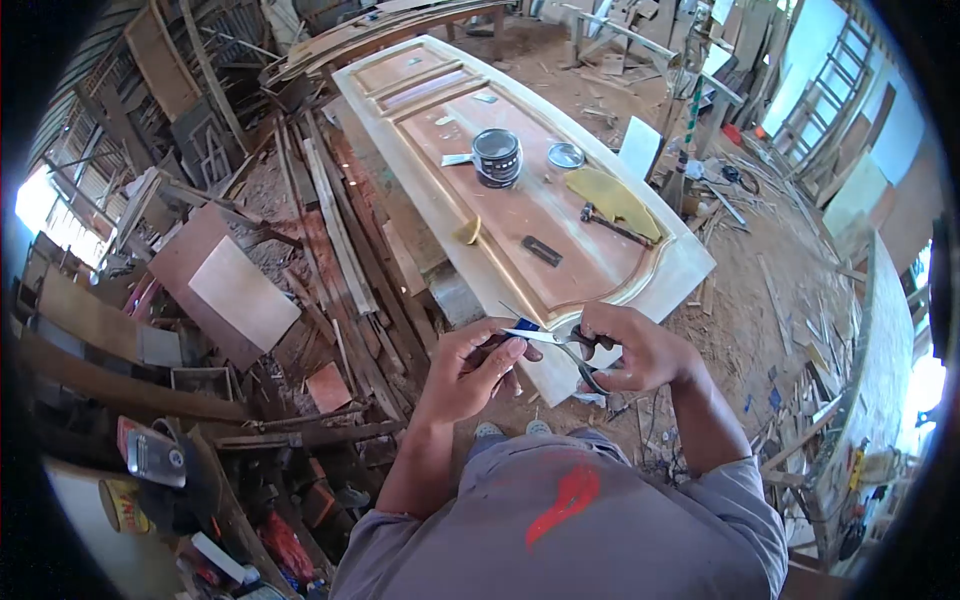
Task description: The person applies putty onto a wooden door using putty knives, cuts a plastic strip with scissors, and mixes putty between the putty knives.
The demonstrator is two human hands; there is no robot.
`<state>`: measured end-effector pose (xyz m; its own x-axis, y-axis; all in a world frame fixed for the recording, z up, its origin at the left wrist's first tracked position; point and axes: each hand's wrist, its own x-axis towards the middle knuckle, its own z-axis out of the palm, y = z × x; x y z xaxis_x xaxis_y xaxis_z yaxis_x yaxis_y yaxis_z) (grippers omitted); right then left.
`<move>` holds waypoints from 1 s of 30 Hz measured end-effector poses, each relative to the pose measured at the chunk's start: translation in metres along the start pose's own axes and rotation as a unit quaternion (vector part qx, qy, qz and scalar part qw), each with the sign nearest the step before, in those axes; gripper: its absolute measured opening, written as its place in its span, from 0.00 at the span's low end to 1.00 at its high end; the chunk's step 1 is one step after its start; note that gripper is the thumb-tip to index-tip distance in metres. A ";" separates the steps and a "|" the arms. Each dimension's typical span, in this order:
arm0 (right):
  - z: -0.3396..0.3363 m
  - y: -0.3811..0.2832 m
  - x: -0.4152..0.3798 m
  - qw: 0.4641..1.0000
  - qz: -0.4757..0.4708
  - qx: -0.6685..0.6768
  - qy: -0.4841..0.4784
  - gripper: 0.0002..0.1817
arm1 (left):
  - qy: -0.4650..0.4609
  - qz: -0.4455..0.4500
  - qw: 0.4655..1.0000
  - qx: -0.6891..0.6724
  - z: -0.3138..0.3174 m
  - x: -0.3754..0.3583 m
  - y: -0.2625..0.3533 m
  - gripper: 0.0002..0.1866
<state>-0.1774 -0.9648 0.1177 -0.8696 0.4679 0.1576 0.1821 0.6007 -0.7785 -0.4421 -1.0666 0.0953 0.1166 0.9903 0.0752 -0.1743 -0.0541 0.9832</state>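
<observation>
Scissors reach from my right hand, which is closed around their handles. Their blades lie across a small blue piece at the fingertips of my left hand, which is closed in a pinch on it. Both hands are above the near end of a wooden door panel. Farther up the panel stand a paint can and its round lid. A hammer lies by a yellow sheet, and a dark rectangular block lies nearer me.
Long wood strips lie left of the panel, near a white board. A curled sandpaper piece is on the panel's left edge. Wood scraps litter the ground on the right, beside a large leaning board.
</observation>
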 end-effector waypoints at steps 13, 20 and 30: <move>-0.001 -0.011 -0.010 0.995 0.074 -0.027 0.058 0.21 | -0.079 -0.006 0.997 -0.018 -0.006 0.038 -0.018 0.11; -0.023 0.008 -0.033 0.995 0.079 -0.036 0.057 0.21 | -0.077 -0.009 0.997 -0.007 0.022 0.056 -0.023 0.12; -0.095 0.041 -0.067 1.000 0.002 -0.019 -0.005 0.19 | -0.029 0.045 0.998 -0.032 0.095 0.076 -0.027 0.11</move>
<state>-0.0685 -0.9101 0.1329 -0.8729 0.4647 0.1485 0.2030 0.6229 -0.7555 -0.3361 -1.0020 0.0901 0.1538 0.9727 0.1740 -0.2486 -0.1323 0.9595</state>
